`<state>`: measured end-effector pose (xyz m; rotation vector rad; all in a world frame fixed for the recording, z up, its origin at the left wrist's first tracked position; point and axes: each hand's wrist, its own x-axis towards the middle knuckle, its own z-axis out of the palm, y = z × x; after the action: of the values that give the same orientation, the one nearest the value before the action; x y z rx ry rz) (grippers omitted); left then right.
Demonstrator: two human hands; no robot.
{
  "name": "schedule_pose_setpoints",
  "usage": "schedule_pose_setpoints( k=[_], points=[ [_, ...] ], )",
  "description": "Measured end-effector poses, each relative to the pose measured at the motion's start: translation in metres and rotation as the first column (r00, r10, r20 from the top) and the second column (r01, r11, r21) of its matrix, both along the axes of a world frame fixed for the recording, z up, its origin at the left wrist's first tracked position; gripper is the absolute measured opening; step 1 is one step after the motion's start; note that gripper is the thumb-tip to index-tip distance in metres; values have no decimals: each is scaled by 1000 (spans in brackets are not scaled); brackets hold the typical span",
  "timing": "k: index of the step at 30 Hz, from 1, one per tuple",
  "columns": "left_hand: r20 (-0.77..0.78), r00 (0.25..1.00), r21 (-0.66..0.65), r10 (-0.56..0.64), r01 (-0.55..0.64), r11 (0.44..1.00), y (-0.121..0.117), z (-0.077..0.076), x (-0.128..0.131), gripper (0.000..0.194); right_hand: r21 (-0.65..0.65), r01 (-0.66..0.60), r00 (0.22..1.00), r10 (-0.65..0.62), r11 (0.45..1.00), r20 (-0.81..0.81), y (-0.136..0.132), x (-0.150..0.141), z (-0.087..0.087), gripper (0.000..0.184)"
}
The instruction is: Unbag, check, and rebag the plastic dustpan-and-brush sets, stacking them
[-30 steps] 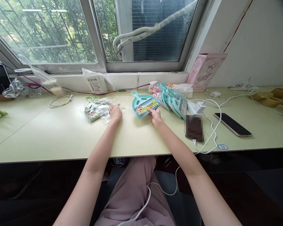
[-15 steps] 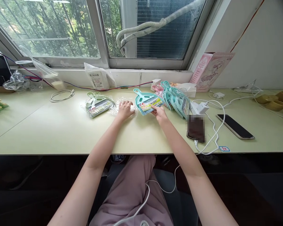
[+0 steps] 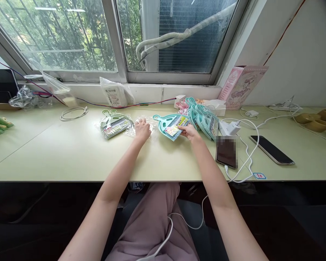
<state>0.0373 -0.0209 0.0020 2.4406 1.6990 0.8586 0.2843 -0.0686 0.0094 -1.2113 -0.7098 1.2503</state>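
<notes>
A teal mini dustpan and brush set (image 3: 168,126) with a yellow printed label is in my right hand (image 3: 189,132), pinched at its right edge, its looped handle pointing left. My left hand (image 3: 142,129) is closed over a crumpled clear plastic bag (image 3: 152,125) on the table; the fingertips are partly hidden. Left of that hand lies a green dustpan set (image 3: 115,124) in clear wrapping. Behind my right hand is a pile of teal dustpan sets (image 3: 203,117), with pink ones (image 3: 182,106) beside them.
Right of the pile are a white charger (image 3: 230,127) with cables, a phone (image 3: 226,154) and another phone (image 3: 272,149). A pink box (image 3: 241,87) stands by the wall. Along the window sit a white packet (image 3: 114,93) and a coiled cable (image 3: 74,113). The table (image 3: 70,156) extends left.
The teal dustpan set has turned and shifted slightly right and toward me with my right hand. My left hand stays at the plastic bag, its fingers more curled. The view has tilted slightly.
</notes>
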Motion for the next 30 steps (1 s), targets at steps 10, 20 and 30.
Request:
schedule_pose_setpoints(
  k=[10,20,30],
  points=[
    [39,993,186,116,-121,975,-4,19,-12,23,31,-221,973,218,975,82,-5,10,3,31],
    [-133,985,295,111,-68,953,-13,16,5,25,227,-194,967,147,954,207,-13,-2,13,42],
    [-139,984,210,-114,142,967,-23,10,18,24,177,-258,952,219,950,214,0,-12,-5,37]
  ],
)
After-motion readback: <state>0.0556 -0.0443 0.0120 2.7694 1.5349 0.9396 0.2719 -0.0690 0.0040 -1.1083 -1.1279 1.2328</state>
